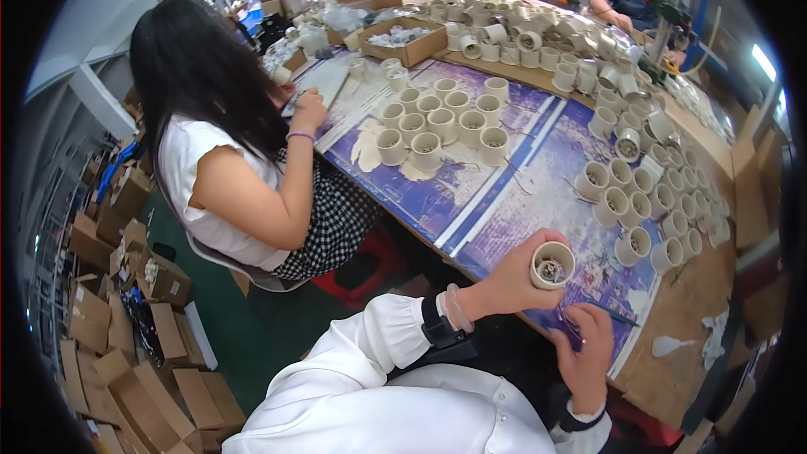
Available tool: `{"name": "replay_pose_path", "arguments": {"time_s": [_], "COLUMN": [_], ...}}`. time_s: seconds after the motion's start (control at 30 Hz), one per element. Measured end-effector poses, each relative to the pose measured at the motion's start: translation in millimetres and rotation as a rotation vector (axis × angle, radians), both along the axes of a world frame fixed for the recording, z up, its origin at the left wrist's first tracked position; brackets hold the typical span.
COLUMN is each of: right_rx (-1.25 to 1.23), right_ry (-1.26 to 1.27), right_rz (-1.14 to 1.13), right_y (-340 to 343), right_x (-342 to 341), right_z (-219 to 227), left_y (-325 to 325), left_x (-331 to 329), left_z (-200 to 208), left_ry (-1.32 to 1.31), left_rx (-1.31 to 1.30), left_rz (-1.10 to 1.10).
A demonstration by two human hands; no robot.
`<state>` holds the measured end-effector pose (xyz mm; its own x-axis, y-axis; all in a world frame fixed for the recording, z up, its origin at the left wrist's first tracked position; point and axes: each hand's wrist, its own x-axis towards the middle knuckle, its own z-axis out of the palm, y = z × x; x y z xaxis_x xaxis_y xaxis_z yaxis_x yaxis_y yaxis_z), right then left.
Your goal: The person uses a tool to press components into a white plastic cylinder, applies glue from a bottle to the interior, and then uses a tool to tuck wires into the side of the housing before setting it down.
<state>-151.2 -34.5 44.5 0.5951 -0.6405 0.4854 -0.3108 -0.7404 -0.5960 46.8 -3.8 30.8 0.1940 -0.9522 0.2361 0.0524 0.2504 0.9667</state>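
My left hand (508, 282) is wrapped around a cream cup (546, 282) at the table's (685, 370) near edge; my right hand (587, 353) curls just beside it, its grip unclear to me; more cups (530, 57) crowd the far edge.

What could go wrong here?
The left hand holds a cup near the front edge of the table; if the grip slipped, it might fall and spill what is inside. Reaching forward could knock the nearest standing cup into its neighbours, since they stand close together. In the pile at the back, some cups lie tipped on others, so a bump might set a few rolling.
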Motion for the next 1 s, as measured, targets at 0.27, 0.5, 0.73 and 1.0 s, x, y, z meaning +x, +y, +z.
{"name": "replay_pose_path", "arguments": {"time_s": [0.27,0.5,0.73,1.0], "right_rx": [-0.311,-0.232,-0.212,0.067], "right_ry": [0.417,0.551,0.693,0.318], "right_rz": [-0.186,-0.126,-0.104,-0.130], "right_y": [-34,-26,-29,-26], "right_x": [-51,-46,-29,-42], "right_z": [-16,-9,13,16], "left_y": [-3,-4,-5,-6], "left_x": [8,9,10,8], "left_z": [-22,-28,-28,-29], "left_ry": [-0.078,-0.079,-0.100,-0.109], "left_rx": [0.040,0.084,0.067,0.062], "left_rz": [0.013,0.002,-0.009,-0.024]}}
